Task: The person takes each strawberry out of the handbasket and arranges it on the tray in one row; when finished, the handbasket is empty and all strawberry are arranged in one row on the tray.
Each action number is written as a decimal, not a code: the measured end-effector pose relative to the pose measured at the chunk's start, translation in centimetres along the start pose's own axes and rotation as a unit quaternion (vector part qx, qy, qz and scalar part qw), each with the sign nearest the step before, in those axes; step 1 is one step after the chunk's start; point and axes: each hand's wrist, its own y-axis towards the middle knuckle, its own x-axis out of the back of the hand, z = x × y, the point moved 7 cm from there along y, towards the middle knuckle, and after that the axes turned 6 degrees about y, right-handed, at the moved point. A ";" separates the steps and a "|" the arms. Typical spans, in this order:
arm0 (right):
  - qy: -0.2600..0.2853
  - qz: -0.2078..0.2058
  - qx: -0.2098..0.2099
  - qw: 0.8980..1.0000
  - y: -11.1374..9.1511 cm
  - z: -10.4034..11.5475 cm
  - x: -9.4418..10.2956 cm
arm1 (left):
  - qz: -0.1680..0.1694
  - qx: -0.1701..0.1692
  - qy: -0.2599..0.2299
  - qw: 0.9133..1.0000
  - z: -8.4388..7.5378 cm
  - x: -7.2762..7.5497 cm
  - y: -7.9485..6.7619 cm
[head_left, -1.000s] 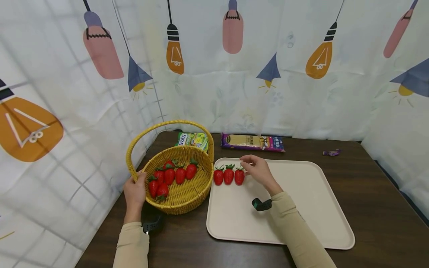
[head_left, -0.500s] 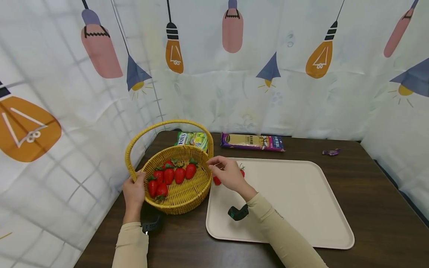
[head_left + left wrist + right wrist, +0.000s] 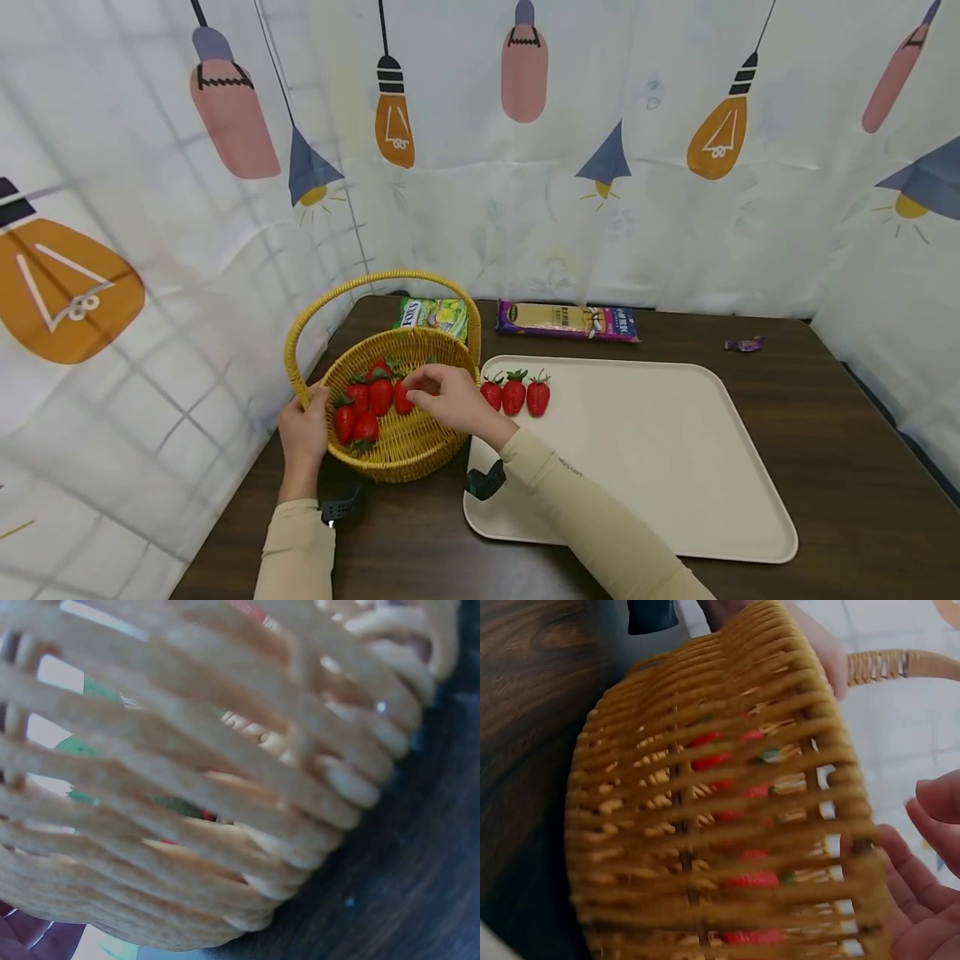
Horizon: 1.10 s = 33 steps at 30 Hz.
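Note:
A yellow woven basket (image 3: 408, 462) with a tall handle stands at the left, several red strawberries (image 3: 380, 397) inside it. At its left side, my left hand (image 3: 303, 427) grips the rim by the foot of the handle. My right hand (image 3: 456, 406) reaches over the right rim, fingertips beside the strawberry (image 3: 402, 398) near the middle; it covers the rightmost one. In the right wrist view, that hand's thumb and fingers (image 3: 922, 881) are apart with nothing seen between them. Three strawberries (image 3: 514, 395) lie in a row in the upper left corner of a cream tray (image 3: 637, 467).
Behind the basket lies a green snack packet (image 3: 435, 315). A long purple and gold packet (image 3: 567, 322) lies beyond the tray, and a small purple wrapped candy (image 3: 745, 344) farther right. A printed curtain (image 3: 480, 208) hangs behind the dark table (image 3: 840, 467). Basket weave (image 3: 187, 772) fills the left wrist view.
My right hand has moved left from the third strawberry on the tray, across the tray's row, to over the basket. My left hand keeps its grip on the basket.

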 end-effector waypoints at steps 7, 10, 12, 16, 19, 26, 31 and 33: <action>0.012 0.032 -0.024 0.999 1.3 -0.5 -2.4 | 0.003 -0.003 0.000 1.000 -0.1 0.2 -0.3; 0.016 0.040 -0.030 0.999 1.8 -0.8 -3.1 | 0.005 -0.004 -0.004 1.000 -0.1 0.1 -0.4; 0.024 0.043 -0.039 0.998 1.9 -0.9 -3.4 | 0.006 -0.001 -0.006 1.000 0.0 0.0 -0.3; 0.026 0.050 -0.053 0.997 2.3 -1.3 -4.0 | 0.007 0.000 -0.008 1.000 0.0 -0.1 -0.2; 0.007 0.058 -0.052 0.997 2.7 -1.5 -4.4 | 0.006 -0.005 -0.006 1.000 -0.1 0.0 -0.1; -0.025 0.100 -0.058 0.993 3.6 -1.8 -5.9 | 0.004 -0.010 -0.004 1.000 -0.1 0.0 -0.1; -0.055 0.133 -0.061 0.988 3.9 -2.1 -6.8 | 0.003 -0.013 -0.006 1.000 -0.1 0.0 -0.1; -0.071 0.149 -0.057 0.985 3.9 -2.1 -7.2 | 0.001 -0.011 -0.006 1.000 -0.1 0.1 -0.1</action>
